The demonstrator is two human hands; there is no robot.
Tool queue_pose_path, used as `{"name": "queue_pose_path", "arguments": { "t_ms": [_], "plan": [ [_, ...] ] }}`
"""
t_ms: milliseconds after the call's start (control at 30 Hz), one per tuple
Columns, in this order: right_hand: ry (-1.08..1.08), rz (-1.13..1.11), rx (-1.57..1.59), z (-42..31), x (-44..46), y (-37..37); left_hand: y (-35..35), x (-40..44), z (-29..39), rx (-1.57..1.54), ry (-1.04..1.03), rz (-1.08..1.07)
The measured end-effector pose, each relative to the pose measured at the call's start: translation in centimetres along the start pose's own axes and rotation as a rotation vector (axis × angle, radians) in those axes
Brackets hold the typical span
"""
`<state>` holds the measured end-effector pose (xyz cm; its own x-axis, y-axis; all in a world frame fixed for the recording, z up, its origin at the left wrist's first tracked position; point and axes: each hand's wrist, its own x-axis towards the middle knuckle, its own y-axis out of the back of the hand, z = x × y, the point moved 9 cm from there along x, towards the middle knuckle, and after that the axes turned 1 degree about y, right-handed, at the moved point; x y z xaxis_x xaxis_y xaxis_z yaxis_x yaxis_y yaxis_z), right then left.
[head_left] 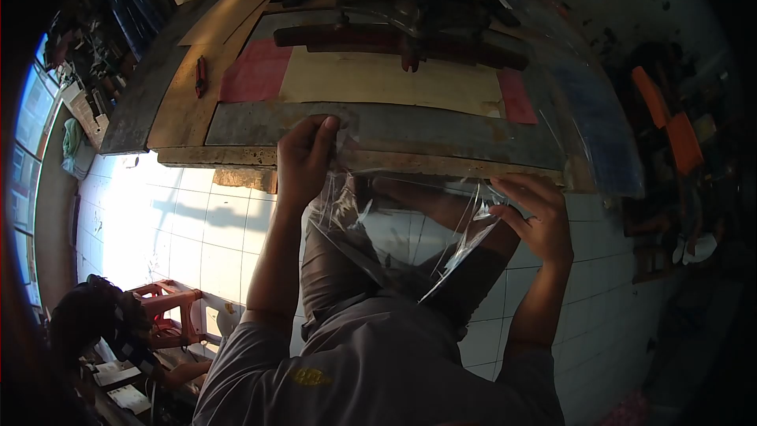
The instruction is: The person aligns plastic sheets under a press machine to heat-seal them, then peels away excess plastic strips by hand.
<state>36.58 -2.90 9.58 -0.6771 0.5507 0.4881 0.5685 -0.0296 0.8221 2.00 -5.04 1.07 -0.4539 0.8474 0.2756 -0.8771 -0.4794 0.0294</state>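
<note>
A clear plastic sheet or bag (402, 229) hangs over the lap, between both hands. My left hand (306, 154) pinches its left corner at the front edge of the workbench (394, 130). On the right, my right hand (536, 213) holds the other upper corner between thumb and fingers, just below the bench edge. Beyond the hands lies a pale yellow sheet (386, 79) with a pink piece (254, 71) at its left end and another pink piece (517, 96) at its right. A dark red metal bar (394, 41) spans above the yellow sheet.
A red cutter (200, 77) lies on brown cardboard (181, 102) at the left. Blue-tinted plastic (595, 126) covers the bench's right end. Another person (110, 323) is at the lower left, near a red stool (169, 312). Orange objects (682, 142) are at the far right.
</note>
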Motion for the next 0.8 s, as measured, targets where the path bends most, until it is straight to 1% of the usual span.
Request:
{"name": "queue_pose_path", "arguments": {
  "t_ms": [67, 200, 300, 400, 500, 600, 700, 800],
  "plan": [
    [0.061, 0.016, -0.062, -0.4, -0.4, 0.0, 0.0, 0.1, 0.0, 0.021, -0.024, 0.032],
    [0.136, 0.077, -0.113, -0.4, -1.3, 0.0, 0.2, 0.3, -0.6, -0.013, 0.011, 0.029],
    [0.039, 0.027, 0.043, 0.5, -0.7, -0.1, -0.1, 0.3, -0.6, -0.014, -0.008, 0.013],
    [-0.013, -0.023, 0.25, 2.1, -0.9, -0.8, -0.3, 0.3, 0.0, 0.011, -0.023, -0.011],
    [-0.098, -0.004, 0.515, 3.8, -0.7, -0.6, -0.3, 0.1, 1.2, 0.027, -0.061, -0.02],
    [-0.166, 0.021, 0.613, 3.9, -0.2, 0.2, 0.0, -0.4, 2.4, 0.002, -0.083, -0.003],
    [-0.28, 0.026, 0.639, 5.0, -0.1, 0.7, 0.3, -0.6, 3.8, -0.033, -0.084, 0.004],
    [-0.368, 0.01, 0.568, 5.4, 0.4, 1.8, 0.5, -0.6, 4.7, -0.042, -0.096, 0.017]
  ]
}}
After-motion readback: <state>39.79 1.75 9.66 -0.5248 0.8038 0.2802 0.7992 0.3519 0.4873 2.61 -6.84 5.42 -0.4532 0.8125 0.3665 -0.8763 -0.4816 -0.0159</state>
